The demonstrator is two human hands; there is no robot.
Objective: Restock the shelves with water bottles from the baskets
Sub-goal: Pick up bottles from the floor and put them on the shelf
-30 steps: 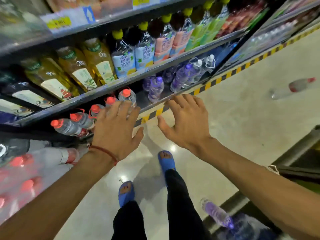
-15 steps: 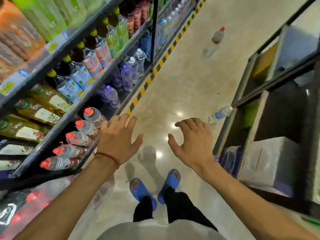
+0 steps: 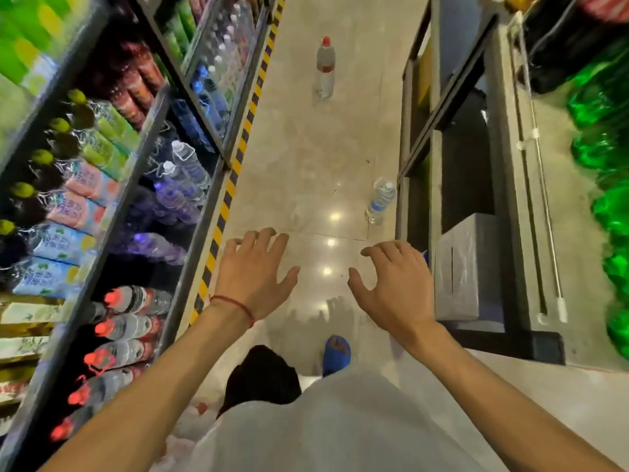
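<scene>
While a row of red-capped water bottles [image 3: 126, 323] is already lying caps outward on the lowest shelf [image 3: 194, 253] at the left, with purple-tinted bottles [image 3: 170, 199] sitting on the level beside them, the restocking is looking only partly done. Two loose bottles are waiting out on the floor [image 3: 306, 158]: a clear one with a blue label [image 3: 379, 202] is lying close to the foot of the right-hand rack [image 3: 510, 199], and a red-capped one [image 3: 325, 68] is sitting well down the aisle, though it is hard to tell whether it is upright or on its side. No basket is showing in this view, so how much stock is left there cannot be told. Both hands are carrying nothing. The left hand [image 3: 253, 277], with a red string [image 3: 235, 304] round its wrist, is hovering palm down just beside the yellow-and-black strip [image 3: 221, 216] at the shelf foot, its fingers spread and slightly bent. The right hand [image 3: 394, 287] is hanging level with it, well apart, fingers loosely arched, near a grey box [image 3: 466, 270] but touching neither it nor anything else. Judging by the empty, outstretched arms, the person is between bottles and is probably heading for the next one.
</scene>
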